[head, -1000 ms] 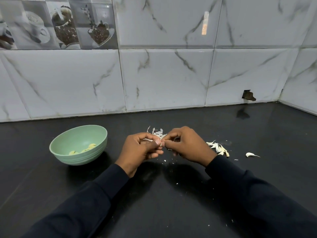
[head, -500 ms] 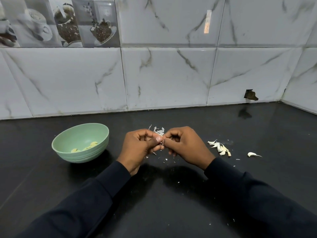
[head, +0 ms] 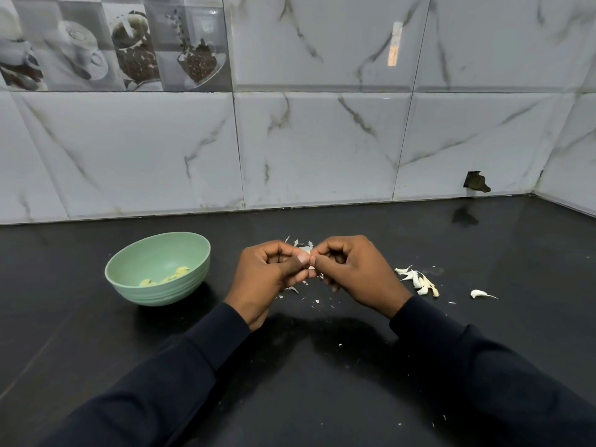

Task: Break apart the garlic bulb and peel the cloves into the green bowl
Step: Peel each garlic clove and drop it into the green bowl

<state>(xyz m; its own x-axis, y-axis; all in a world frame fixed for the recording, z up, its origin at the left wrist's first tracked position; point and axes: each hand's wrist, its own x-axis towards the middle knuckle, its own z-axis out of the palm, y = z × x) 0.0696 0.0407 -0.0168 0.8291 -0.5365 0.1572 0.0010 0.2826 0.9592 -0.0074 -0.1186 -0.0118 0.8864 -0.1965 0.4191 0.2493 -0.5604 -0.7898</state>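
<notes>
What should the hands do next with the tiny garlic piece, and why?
Probably pull the skin off the clove. The left hand and right hand both pinch it at their fingertips, skin flakes lie on the counter beneath, and it hasn't joined the peeled cloves in the green bowl.

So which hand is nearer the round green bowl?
Left. The left hand is just right of the round green bowl; the right hand lies farther right, beyond the left.
</notes>
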